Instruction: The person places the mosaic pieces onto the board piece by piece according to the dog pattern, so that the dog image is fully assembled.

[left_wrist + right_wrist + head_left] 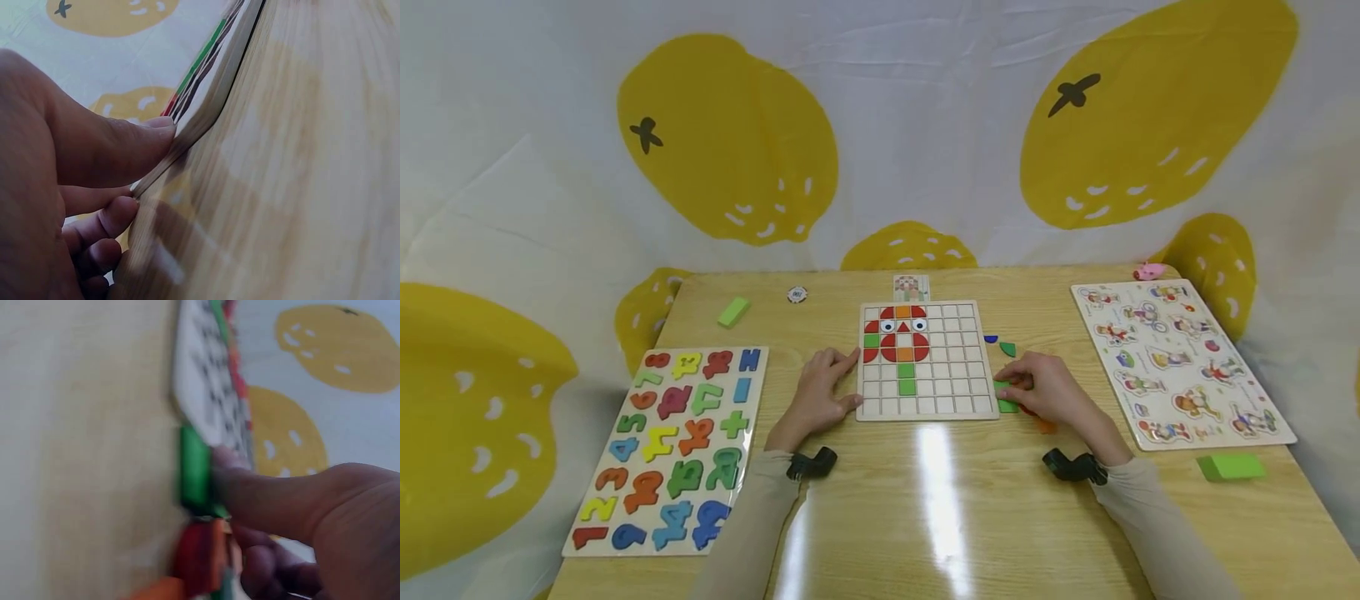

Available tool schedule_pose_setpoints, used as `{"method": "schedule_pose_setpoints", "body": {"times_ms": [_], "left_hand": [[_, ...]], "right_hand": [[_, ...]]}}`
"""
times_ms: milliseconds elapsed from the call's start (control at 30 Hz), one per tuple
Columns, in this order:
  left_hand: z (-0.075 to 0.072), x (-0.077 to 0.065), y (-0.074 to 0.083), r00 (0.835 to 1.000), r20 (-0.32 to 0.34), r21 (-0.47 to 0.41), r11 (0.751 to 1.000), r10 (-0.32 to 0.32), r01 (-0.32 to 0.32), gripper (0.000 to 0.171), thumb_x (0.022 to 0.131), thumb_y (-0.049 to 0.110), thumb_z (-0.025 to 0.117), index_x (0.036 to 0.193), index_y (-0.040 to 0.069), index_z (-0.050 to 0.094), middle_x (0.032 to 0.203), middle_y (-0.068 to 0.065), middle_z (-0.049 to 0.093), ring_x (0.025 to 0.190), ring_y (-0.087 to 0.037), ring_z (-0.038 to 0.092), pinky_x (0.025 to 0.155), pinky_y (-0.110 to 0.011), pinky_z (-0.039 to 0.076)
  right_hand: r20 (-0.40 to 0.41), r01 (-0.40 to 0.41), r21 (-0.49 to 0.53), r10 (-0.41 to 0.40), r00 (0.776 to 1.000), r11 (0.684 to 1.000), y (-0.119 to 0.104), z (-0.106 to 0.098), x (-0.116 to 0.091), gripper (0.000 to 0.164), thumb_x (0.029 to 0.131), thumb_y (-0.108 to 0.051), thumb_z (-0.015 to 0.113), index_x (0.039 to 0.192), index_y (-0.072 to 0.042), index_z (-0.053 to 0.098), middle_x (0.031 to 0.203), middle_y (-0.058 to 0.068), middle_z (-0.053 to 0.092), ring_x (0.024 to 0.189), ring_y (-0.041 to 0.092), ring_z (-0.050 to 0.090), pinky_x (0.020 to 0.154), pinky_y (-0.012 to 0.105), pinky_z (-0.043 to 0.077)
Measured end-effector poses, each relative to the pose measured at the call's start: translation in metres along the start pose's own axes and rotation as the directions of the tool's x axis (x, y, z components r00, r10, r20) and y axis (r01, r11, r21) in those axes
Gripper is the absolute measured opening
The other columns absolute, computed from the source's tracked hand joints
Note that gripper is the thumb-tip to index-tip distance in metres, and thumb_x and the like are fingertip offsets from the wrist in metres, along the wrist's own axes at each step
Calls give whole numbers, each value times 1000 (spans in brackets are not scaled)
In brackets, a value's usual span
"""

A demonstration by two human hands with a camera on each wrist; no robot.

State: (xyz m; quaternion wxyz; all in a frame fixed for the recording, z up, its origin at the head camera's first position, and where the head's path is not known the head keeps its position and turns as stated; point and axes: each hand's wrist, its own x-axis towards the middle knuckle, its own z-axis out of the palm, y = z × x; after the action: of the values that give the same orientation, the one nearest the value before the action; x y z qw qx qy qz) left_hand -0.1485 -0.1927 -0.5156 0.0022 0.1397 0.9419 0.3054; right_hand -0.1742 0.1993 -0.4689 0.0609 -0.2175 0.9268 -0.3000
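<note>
One flat green square tile sits just right of the pale wooden grid board in the head view, probably light, stiff, best pinched by opposite edges; bare cells leave room; left wrist: the left hand, fingers relaxed, touches the board's edge; right wrist, blurred: the right hand pinches the tile.

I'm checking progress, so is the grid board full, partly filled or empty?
Partly filled: the grid board holds coloured pieces toward its left side, while the head view shows its right-hand columns bare.
</note>
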Motion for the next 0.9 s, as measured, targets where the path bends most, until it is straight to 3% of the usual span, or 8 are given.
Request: {"method": "schedule_pose_setpoints", "body": {"times_ms": [233,367,533,600,733,900], "left_hand": [[2,-2,-4,1000,5,-13,1000,4,-4,80,79,28,75,151,18,42,111,-4,49,98,-20,39,89,-40,32],[2,-3,-2,1000,6,-9,1000,2,-2,80,78,29,75,151,17,43,111,-4,49,98,-20,40,89,-40,32],[0,-3,-1,1000,1,-5,1000,5,-5,80,78,29,75,151,18,43,111,-4,49,99,-20,40,90,-41,32],[0,-2,-1,1000,-3,-5,1000,12,-12,80,78,29,75,151,17,43,111,-4,49,98,-20,40,90,-40,32],[1,0,-2,999,-14,1,1000,29,-29,79,79,30,75,150,17,44,110,-3,50,97,-19,40,88,-39,32],[1,0,-3,999,-23,17,999,29,-28,79,79,30,75,151,17,43,111,-2,50,96,-18,40,88,-38,31]], "right_hand": [[-5,-70,44,70,998,997,1,6,1,17,80,-16,82,91,-10,70,83,2,64,70,13,54,63,26,45],[-53,-51,148,59,997,988,-5,2,6,17,86,-15,77,99,-10,67,79,2,64,67,16,56,60,27,45],[-48,-25,397,48,998,918,-31,20,21,25,89,-25,74,110,-13,70,84,5,69,71,22,61,59,29,47],[-18,-16,433,27,999,901,-45,37,27,26,85,-29,77,107,-15,72,83,2,69,71,21,63,60,27,48],[-10,54,390,-55,998,919,-67,68,33,30,75,-29,86,100,-17,73,80,-4,67,66,14,61,60,25,49],[-75,166,212,-153,985,963,-82,90,36,35,65,-33,92,93,-20,75,78,-4,64,63,7,54,58,24,44]]}}
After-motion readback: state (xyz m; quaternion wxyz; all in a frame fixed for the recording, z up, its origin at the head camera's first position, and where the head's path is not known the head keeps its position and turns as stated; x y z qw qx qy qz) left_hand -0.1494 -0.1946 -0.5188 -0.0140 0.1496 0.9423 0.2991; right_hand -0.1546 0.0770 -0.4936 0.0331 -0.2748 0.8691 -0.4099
